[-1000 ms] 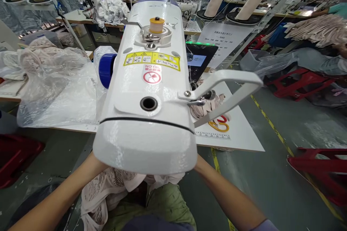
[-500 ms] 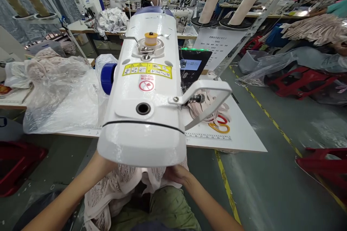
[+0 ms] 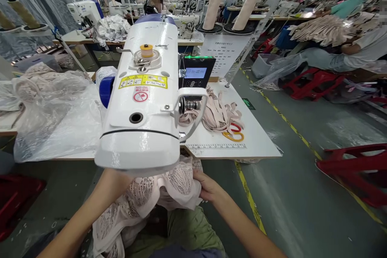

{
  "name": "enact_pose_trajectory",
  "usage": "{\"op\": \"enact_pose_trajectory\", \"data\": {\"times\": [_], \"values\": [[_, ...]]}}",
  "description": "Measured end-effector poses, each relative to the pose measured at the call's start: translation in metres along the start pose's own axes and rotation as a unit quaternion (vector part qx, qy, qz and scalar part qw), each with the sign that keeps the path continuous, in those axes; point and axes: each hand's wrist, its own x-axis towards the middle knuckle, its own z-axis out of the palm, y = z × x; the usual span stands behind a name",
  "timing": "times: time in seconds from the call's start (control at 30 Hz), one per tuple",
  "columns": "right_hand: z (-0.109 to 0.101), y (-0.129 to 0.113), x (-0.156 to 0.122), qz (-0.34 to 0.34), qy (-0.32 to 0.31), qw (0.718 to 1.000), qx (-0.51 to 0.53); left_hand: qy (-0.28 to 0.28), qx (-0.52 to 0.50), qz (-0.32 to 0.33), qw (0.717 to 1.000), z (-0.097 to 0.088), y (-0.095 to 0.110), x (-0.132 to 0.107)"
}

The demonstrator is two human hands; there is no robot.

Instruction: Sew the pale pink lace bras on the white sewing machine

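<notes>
A white sewing machine point(image 3: 142, 100) fills the middle of the view, its head end toward me. Pale pink lace fabric point(image 3: 157, 193) hangs from under the head down over my lap. My right hand point(image 3: 207, 185) grips the right edge of this lace, fingers closed on it. My left hand point(image 3: 113, 177) reaches under the machine head; its fingers are hidden behind the head and the lace.
The white table point(image 3: 260, 145) carries pink elastic strips point(image 3: 217, 115), red and yellow scissors point(image 3: 232, 132) and a control panel point(image 3: 196, 73). Clear plastic bags with lace point(image 3: 51, 109) lie at left. Thread cones point(image 3: 246, 10), red stools point(image 3: 353, 169) and other workers surround.
The view has pulled back and shifted left. My right hand has come out from under the machine head and now holds the lace edge in plain sight. More lace shows below the head.
</notes>
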Motion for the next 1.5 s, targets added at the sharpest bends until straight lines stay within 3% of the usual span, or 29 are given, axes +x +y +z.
{"op": "enact_pose_trajectory", "data": {"times": [0.13,0.23,0.3,0.37,0.43,0.47,0.5,0.57,0.63,0.7,0.77,0.87,1.0,1.17,1.37,1.5], "values": [[0.005,-0.023,-0.020,-0.048,0.028,0.998,-0.009,-0.079,0.055,0.037,0.995,-0.006,-0.002,-0.001],[0.017,-0.042,-0.043,-0.122,0.043,0.986,-0.105,-0.042,0.149,0.039,0.987,-0.009,0.008,-0.020],[0.035,-0.048,-0.062,-0.158,0.011,0.960,-0.229,0.017,0.202,0.074,0.976,-0.003,0.021,-0.043],[0.061,-0.046,-0.079,-0.167,-0.079,0.907,-0.379,0.069,0.211,0.184,0.958,0.014,0.035,-0.070],[0.089,-0.039,-0.090,-0.171,-0.189,0.825,-0.505,0.033,0.190,0.322,0.927,0.037,0.045,-0.091],[0.101,-0.035,-0.094,-0.183,-0.230,0.782,-0.549,-0.002,0.175,0.335,0.926,0.048,0.048,-0.098],[0.111,-0.031,-0.096,-0.197,-0.254,0.748,-0.581,-0.048,0.153,0.315,0.935,0.057,0.049,-0.101],[0.120,-0.024,-0.096,-0.233,-0.237,0.716,-0.614,-0.136,0.092,0.177,0.970,0.068,0.045,-0.101],[0.118,-0.018,-0.095,-0.248,-0.165,0.727,-0.619,-0.193,0.032,0.031,0.980,0.068,0.038,-0.096],[0.108,-0.012,-0.093,-0.239,-0.077,0.745,-0.618,-0.194,0.016,-0.033,0.980,0.062,0.031,-0.091],[0.097,-0.002,-0.091,-0.217,-0.037,0.747,-0.627,-0.167,0.019,-0.034,0.985,0.055,0.028,-0.088],[0.089,0.017,-0.086,-0.210,-0.065,0.740,-0.636,-0.145,-0.034,-0.024,0.989,0.050,0.031,-0.085],[0.092,0.039,-0.082,-0.278,-0.060,0.732,-0.619,-0.127,-0.118,-0.058,0.983,0.052,0.037,-0.081],[0.102,0.051,-0.080,-0.350,-0.037,0.727,-0.590,-0.090,-0.092,-0.061,0.990,0.060,0.038,-0.079],[0.113,0.056,-0.080,-0.302,-0.047,0.790,-0.531,-0.045,-0.077,-0.024,0.996,0.074,0.037,-0.093],[0.120,0.059,-0.074,-0.272,-0.037,0.849,-0.451,-0.004,-0.087,-0.009,0.996,0.076,0.033,-0.096]]}}
